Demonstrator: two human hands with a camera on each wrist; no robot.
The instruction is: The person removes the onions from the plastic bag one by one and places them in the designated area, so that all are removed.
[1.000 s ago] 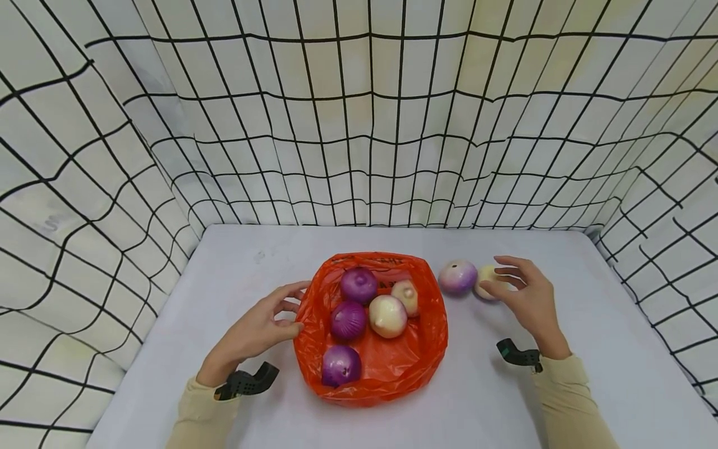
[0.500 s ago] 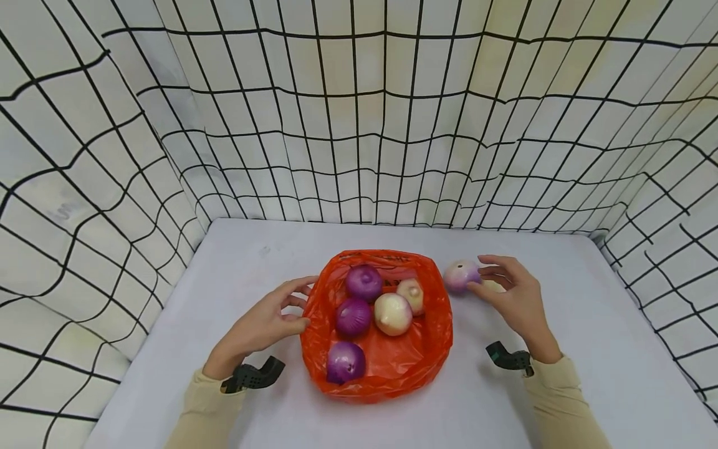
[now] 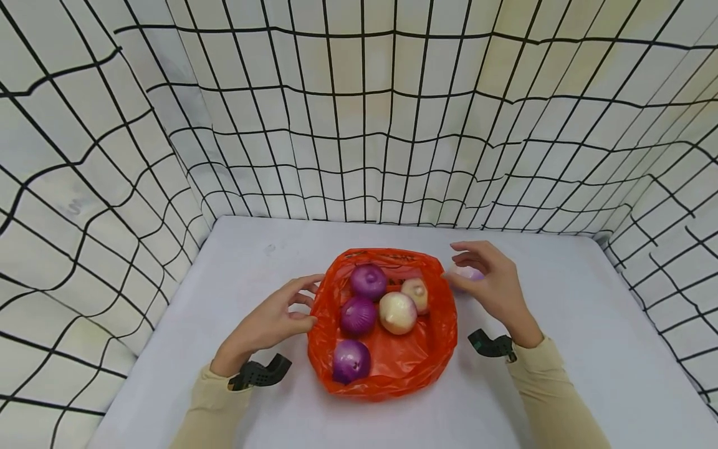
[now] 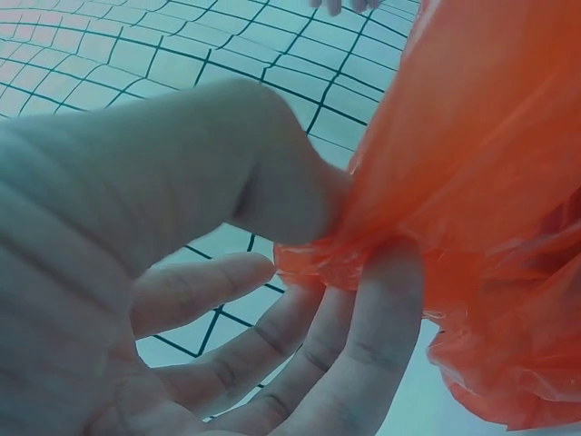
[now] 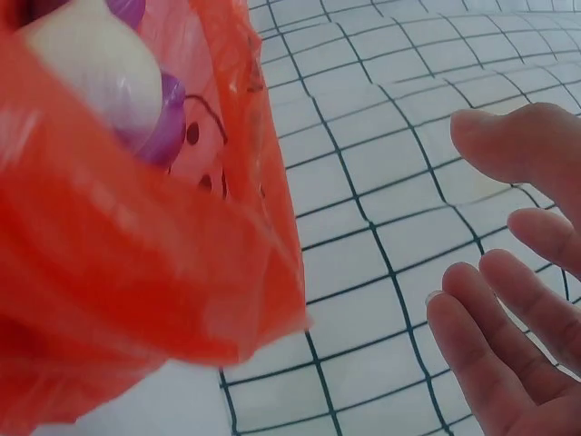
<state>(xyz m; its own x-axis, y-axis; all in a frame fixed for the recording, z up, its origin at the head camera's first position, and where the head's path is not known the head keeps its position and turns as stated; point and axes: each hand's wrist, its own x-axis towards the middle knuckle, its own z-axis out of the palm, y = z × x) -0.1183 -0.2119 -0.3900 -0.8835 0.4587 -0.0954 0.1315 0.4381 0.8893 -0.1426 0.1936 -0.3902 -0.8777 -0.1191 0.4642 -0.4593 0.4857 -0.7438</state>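
Note:
An orange plastic bag (image 3: 387, 368) lies open on the white table (image 3: 589, 349). It holds three purple onions (image 3: 358, 315) and two white onions (image 3: 397, 312). My left hand (image 3: 303, 308) pinches the bag's left rim between thumb and fingers, which the left wrist view shows close up: left hand (image 4: 182, 272), bag (image 4: 472, 182). My right hand (image 3: 468, 259) hovers with spread fingers over a pale purple onion (image 3: 470, 273) just outside the bag's right rim, hiding most of it. In the right wrist view the fingers (image 5: 508, 309) are relaxed and empty beside the bag (image 5: 136, 254).
A white cloth with a black grid (image 3: 359, 125) walls the table at the back and on both sides. Bare tabletop lies to the left of the bag, to its right, and behind it.
My right hand has moved left, from the pale onions on the table toward the bag's right rim, and now covers them. My left hand kept its pinch on the bag's rim.

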